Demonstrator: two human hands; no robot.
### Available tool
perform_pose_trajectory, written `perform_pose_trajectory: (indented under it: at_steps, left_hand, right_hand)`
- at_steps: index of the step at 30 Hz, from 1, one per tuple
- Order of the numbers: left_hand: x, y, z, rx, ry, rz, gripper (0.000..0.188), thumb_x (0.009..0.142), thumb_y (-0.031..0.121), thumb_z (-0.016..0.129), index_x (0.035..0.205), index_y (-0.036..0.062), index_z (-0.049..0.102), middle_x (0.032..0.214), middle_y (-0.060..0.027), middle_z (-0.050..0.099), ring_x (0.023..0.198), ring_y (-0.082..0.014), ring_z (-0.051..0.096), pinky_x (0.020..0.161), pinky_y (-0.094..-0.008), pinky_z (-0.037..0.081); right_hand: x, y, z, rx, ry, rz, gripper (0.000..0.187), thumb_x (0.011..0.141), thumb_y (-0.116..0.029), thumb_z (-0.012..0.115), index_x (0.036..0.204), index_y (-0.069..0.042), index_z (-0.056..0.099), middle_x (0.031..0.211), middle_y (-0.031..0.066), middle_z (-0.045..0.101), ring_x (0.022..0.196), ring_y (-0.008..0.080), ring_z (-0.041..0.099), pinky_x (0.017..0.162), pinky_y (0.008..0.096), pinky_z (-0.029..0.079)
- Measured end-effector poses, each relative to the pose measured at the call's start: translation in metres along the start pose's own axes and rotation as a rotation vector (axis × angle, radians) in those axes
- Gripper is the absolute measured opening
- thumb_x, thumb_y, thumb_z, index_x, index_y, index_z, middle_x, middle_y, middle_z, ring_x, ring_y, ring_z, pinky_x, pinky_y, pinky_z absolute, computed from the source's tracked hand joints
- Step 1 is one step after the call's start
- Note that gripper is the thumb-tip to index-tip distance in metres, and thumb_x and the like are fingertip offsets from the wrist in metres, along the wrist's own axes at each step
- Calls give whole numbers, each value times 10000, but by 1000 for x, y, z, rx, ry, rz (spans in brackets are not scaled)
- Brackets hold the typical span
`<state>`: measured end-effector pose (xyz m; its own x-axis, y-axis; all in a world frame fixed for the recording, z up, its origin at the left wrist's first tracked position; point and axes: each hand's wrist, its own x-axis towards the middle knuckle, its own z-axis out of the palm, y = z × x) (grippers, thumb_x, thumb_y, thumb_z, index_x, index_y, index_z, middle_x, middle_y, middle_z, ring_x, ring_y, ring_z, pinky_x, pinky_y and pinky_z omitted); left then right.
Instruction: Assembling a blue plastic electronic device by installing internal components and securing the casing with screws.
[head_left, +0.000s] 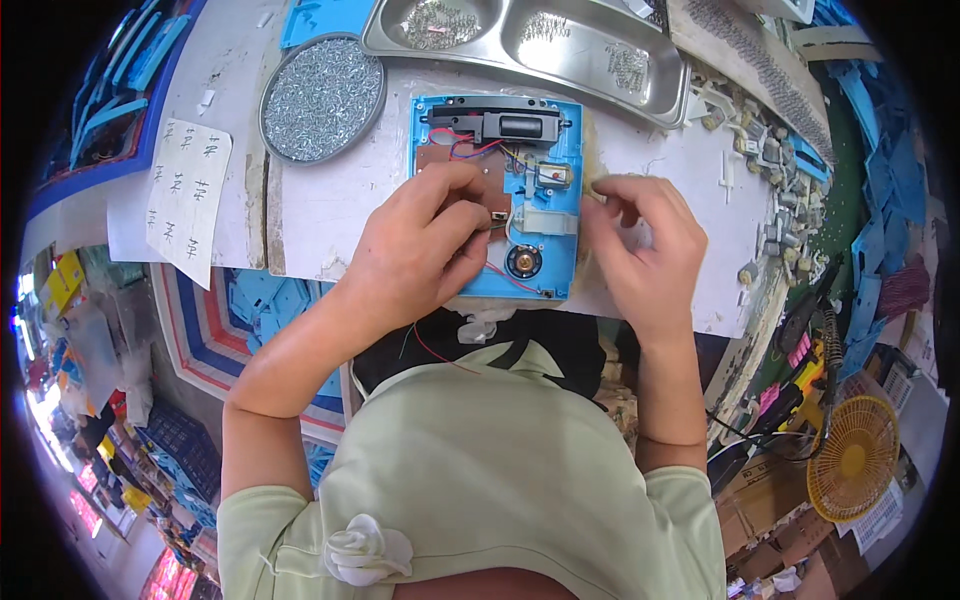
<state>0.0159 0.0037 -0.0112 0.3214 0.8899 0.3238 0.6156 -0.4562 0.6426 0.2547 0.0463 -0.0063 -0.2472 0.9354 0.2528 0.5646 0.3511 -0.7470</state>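
Note:
A blue plastic casing lies open in front of me, with its inner parts showing. Inside are a brown circuit board, a black module, a small motor, a round speaker and thin coloured wires. My left hand reaches over the board, its thumb and forefinger pinched beside a small switch-like part; what they hold is hidden. My right hand is at the casing's right edge, with curled fingers and thumb near the forefinger. Anything between those fingertips is too small to name.
A round tray of small screws and a steel compartment tray holding springs stand behind the casing. Small motors pile up at right. A marked paper sheet lies at left. A yellow fan stands at lower right.

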Motion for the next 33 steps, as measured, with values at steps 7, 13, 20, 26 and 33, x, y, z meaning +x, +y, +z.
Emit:
perform_pose_trajectory:
  at_steps: [7, 13, 20, 26, 33]
  left_hand:
    - [22, -1, -2, 124, 76, 114, 296, 727, 15, 767, 1005, 91, 700, 1124, -81, 619, 947, -263, 617, 828, -392, 465]
    - [37, -8, 8, 203, 109, 161, 286, 724, 93, 759, 1004, 104, 706, 1124, -52, 618, 962, -254, 596, 893, -433, 408]
    - [34, -7, 10, 219, 76, 179, 341, 730, 134, 762, 1071, 135, 750, 1164, -40, 619, 1030, -255, 568, 935, -448, 386]
    - [31, -8, 9, 235, 68, 170, 334, 735, 145, 758, 1069, 140, 764, 1178, -39, 618, 1059, -253, 554, 972, -458, 361]
    - [32, -11, 13, 258, 65, 190, 310, 729, 161, 760, 1037, 125, 768, 1185, -34, 623, 1075, -240, 558, 992, -457, 351]
  right_hand:
    - [37, -19, 7, -423, -220, 4, 240, 827, -257, 789, 808, -45, 678, 738, 84, 667, 681, 252, 656, 621, 373, 503]
    - [45, -34, 3, -607, -323, 37, 243, 837, -296, 749, 807, -59, 703, 741, 91, 700, 690, 279, 696, 623, 404, 528]
    - [40, -35, 3, -527, -297, 61, 192, 830, -247, 745, 806, -59, 714, 742, 91, 717, 669, 279, 706, 616, 404, 535]
    - [51, -10, -3, -252, -424, 361, 182, 810, -218, 734, 794, -40, 704, 711, 121, 706, 670, 287, 706, 610, 409, 529]
    - [55, -42, 8, -848, -507, -255, 196, 804, -185, 730, 788, 1, 670, 744, 176, 710, 688, 344, 698, 609, 434, 536]
